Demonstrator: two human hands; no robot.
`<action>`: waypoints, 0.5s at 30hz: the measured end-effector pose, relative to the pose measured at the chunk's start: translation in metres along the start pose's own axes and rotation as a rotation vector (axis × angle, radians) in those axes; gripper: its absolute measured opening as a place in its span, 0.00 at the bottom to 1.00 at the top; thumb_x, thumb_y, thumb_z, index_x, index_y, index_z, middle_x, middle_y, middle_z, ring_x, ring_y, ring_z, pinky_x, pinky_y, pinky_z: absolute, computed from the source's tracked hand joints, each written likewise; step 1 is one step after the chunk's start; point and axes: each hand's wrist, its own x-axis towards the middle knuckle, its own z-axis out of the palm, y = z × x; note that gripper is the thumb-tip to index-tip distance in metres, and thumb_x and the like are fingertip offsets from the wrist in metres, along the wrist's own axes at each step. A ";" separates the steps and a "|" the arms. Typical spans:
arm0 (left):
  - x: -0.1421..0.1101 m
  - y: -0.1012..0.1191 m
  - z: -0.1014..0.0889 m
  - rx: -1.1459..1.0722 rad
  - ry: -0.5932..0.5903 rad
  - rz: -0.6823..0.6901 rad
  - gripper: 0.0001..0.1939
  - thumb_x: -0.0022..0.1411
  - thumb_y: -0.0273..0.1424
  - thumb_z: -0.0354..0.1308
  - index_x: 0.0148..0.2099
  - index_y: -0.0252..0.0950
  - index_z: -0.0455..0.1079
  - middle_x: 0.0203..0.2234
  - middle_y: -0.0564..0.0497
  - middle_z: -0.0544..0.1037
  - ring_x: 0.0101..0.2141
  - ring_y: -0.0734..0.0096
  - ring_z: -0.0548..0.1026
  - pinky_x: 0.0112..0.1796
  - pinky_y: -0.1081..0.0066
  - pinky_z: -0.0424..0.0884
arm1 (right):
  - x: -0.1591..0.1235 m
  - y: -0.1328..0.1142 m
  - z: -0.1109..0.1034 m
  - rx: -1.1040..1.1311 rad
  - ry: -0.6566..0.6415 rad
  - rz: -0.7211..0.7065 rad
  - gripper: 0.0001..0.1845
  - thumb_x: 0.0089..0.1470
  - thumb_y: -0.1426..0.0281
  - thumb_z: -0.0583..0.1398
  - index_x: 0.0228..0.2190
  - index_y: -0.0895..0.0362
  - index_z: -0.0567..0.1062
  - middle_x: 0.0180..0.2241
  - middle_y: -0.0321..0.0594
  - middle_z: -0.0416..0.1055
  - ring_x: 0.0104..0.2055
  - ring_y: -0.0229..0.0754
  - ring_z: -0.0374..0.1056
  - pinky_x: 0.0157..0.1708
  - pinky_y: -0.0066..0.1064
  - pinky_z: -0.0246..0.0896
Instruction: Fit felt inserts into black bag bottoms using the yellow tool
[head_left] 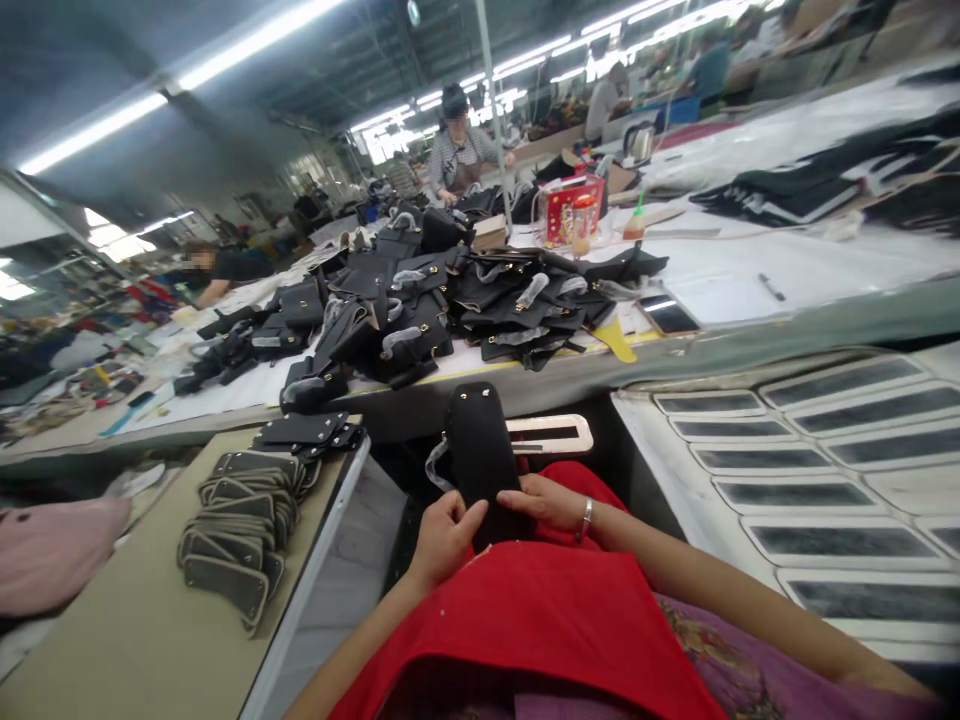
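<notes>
Both my hands hold a black leather bag part upright over my lap, which is covered by a red cloth. My left hand grips its lower left edge with curled fingers. My right hand, a ring on one finger, clasps its lower right side. A clear plastic strip hangs at the part's left edge. Behind it lies a white template with a long slot.
A big heap of black bag parts covers the workbench ahead. Grey-edged flat pieces are stacked on a board at my left. A rack of dark strips lies at my right. A phone and other workers are beyond.
</notes>
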 end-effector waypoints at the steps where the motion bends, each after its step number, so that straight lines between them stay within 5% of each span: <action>1: 0.000 -0.002 -0.002 0.035 -0.018 0.001 0.19 0.56 0.45 0.53 0.23 0.35 0.58 0.17 0.57 0.62 0.21 0.77 0.59 0.23 0.76 0.55 | 0.002 0.002 0.000 0.044 -0.008 0.020 0.32 0.43 0.44 0.58 0.26 0.63 0.68 0.22 0.35 0.62 0.23 0.32 0.55 0.23 0.25 0.50; 7: -0.004 -0.007 -0.001 0.067 -0.251 0.044 0.20 0.59 0.45 0.48 0.35 0.32 0.69 0.27 0.48 0.74 0.27 0.69 0.70 0.28 0.73 0.62 | 0.007 0.004 0.001 0.203 -0.061 0.049 0.31 0.43 0.48 0.61 0.32 0.66 0.72 0.30 0.43 0.70 0.29 0.36 0.64 0.30 0.28 0.59; 12: -0.007 0.010 -0.014 -0.079 -0.169 0.122 0.21 0.62 0.43 0.45 0.38 0.31 0.70 0.28 0.48 0.75 0.29 0.68 0.71 0.29 0.74 0.65 | 0.009 -0.022 -0.004 0.128 -0.081 -0.060 0.30 0.48 0.50 0.58 0.39 0.65 0.73 0.37 0.47 0.72 0.38 0.44 0.68 0.40 0.35 0.63; 15: -0.024 0.028 -0.017 -0.011 -0.090 0.200 0.21 0.61 0.45 0.46 0.37 0.33 0.71 0.28 0.48 0.75 0.29 0.68 0.72 0.29 0.73 0.67 | -0.015 -0.054 0.008 -0.045 0.013 -0.216 0.25 0.53 0.54 0.56 0.41 0.64 0.73 0.38 0.43 0.72 0.40 0.43 0.68 0.42 0.33 0.63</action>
